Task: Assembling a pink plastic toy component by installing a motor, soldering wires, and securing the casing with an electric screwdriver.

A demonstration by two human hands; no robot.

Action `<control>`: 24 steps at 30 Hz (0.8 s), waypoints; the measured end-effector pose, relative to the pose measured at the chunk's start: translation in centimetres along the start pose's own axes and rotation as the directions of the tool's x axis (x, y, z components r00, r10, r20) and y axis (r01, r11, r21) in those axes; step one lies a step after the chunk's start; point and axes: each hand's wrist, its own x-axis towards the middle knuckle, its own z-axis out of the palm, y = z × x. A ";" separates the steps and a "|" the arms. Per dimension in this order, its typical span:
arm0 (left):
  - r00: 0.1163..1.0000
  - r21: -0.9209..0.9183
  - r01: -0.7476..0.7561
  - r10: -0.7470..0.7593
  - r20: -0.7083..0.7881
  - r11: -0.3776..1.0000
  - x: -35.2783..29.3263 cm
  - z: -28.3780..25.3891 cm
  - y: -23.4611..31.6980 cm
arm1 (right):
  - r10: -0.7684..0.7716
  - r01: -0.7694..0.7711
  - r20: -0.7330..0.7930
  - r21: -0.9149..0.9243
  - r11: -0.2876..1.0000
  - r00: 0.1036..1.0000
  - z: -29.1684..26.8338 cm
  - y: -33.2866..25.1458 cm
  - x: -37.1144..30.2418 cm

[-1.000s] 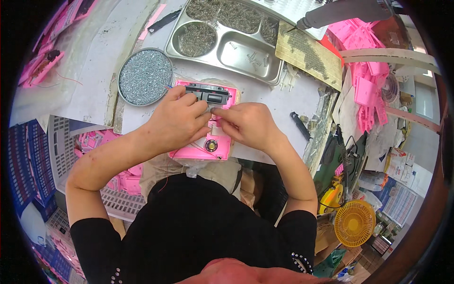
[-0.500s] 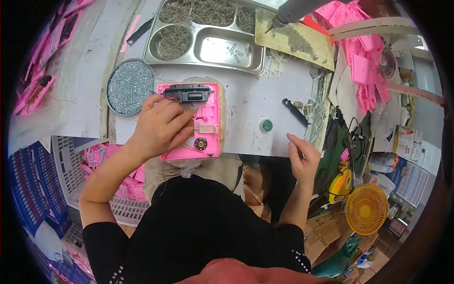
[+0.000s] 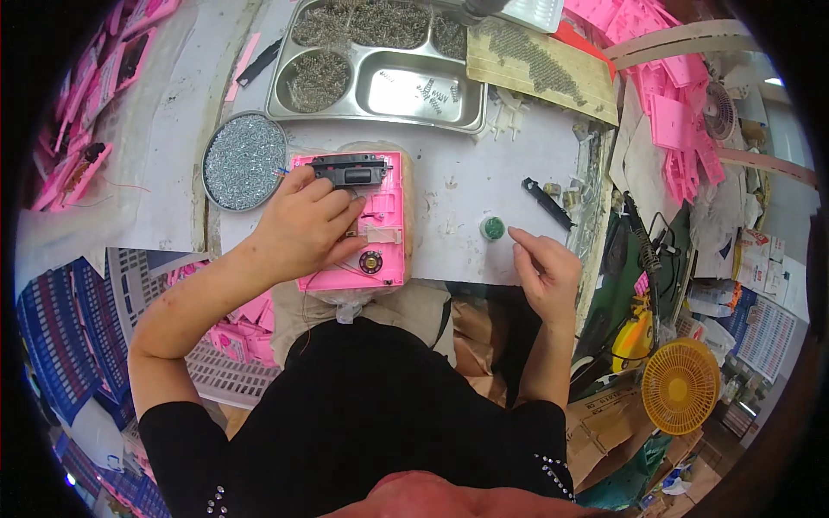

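Observation:
On the table in front of me lies a pink plastic casing (image 3: 391,186), with a long black plastic module (image 3: 350,173) along its far edge and a small round speaker (image 3: 370,262) near its near end. My left hand (image 3: 313,220) rests over the casing's left half, fingers bent inward and closed. What they pinch, if anything, is hidden beneath them. Thin wires run out by that hand. My right hand (image 3: 547,274) is off to the right, empty, its index finger stretched out beside a small round tub of green stuff (image 3: 492,228).
A round dish of small silvery screws (image 3: 244,162) stands left of the casing. Behind it is a metal compartment tray (image 3: 363,105) with springs. A yellowish board (image 3: 540,73), a dark screwdriver-like tool (image 3: 475,9) and a black strip (image 3: 547,204) lie to the right. Pink casings (image 3: 678,121) are piled far right.
My right hand has moved up and left, its index finger reaching close to the green tub. My left hand stays over the casing with slightly shifted fingers. The overhead tool is higher in view.

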 end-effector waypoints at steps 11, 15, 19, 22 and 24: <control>0.976 -0.118 -0.036 0.010 -0.218 0.992 -1.1 -0.1 0.0 | 0.019 -0.019 -0.030 -0.011 1.000 0.999 0.0 1.6 -1.3; 0.963 -0.155 -0.004 -0.038 -0.266 0.988 -1.8 -1.6 0.6 | 0.076 -0.099 -0.170 -0.135 0.986 0.982 -1.8 3.1 -1.7; 0.931 -0.253 0.090 -0.171 -0.321 0.963 -3.2 -1.6 1.5 | 0.135 -0.211 -0.269 -0.279 0.937 0.954 -3.3 4.8 -1.1; 0.922 -0.316 0.119 -0.223 -0.317 0.941 -3.2 -1.4 2.4 | 0.135 -0.221 -0.232 -0.402 0.888 0.963 -3.9 5.8 0.0; 0.920 -0.321 0.125 -0.231 -0.317 0.939 -3.3 -1.3 2.5 | 0.132 -0.213 -0.205 -0.445 0.870 0.970 -3.8 6.4 1.5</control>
